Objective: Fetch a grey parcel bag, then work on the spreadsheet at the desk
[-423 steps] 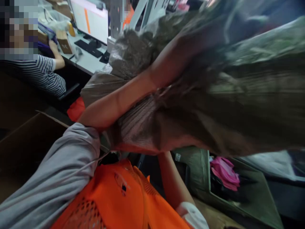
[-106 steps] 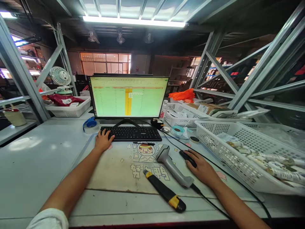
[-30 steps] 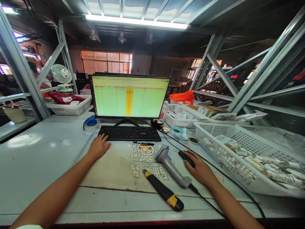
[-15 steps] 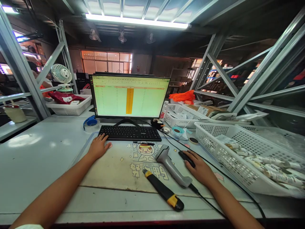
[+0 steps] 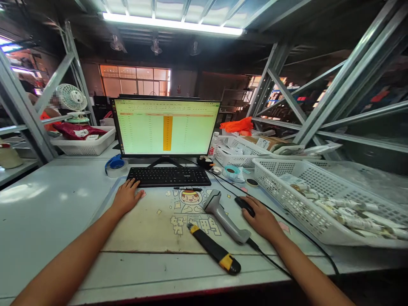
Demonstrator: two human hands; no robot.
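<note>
My left hand (image 5: 126, 197) lies with fingers apart at the lower left corner of a black keyboard (image 5: 168, 176), fingertips on its edge. Over a black computer mouse (image 5: 245, 205), my right hand (image 5: 262, 219) is curled, gripping it on the printed desk mat (image 5: 140, 231). Between the hands, a grey barcode scanner (image 5: 228, 219) rests on the mat with its cable running toward the front edge. Beside it is a black and yellow utility knife (image 5: 213, 248). A black pen (image 5: 188, 188) lies just below the keyboard. Behind it, the monitor (image 5: 143, 131) shows a spreadsheet with one orange column.
White baskets stand on the right, the nearest basket (image 5: 283, 204) holding several tubes. A tape roll in a blue dispenser (image 5: 115, 165) sits left of the keyboard. Teal tape (image 5: 231, 171) lies right. Behind left are a basket (image 5: 86, 146) and a fan (image 5: 72, 97). Metal posts flank the table.
The whole view has shifted, so things appear slightly further left. Both hands keep their places on the keyboard and the mouse.
</note>
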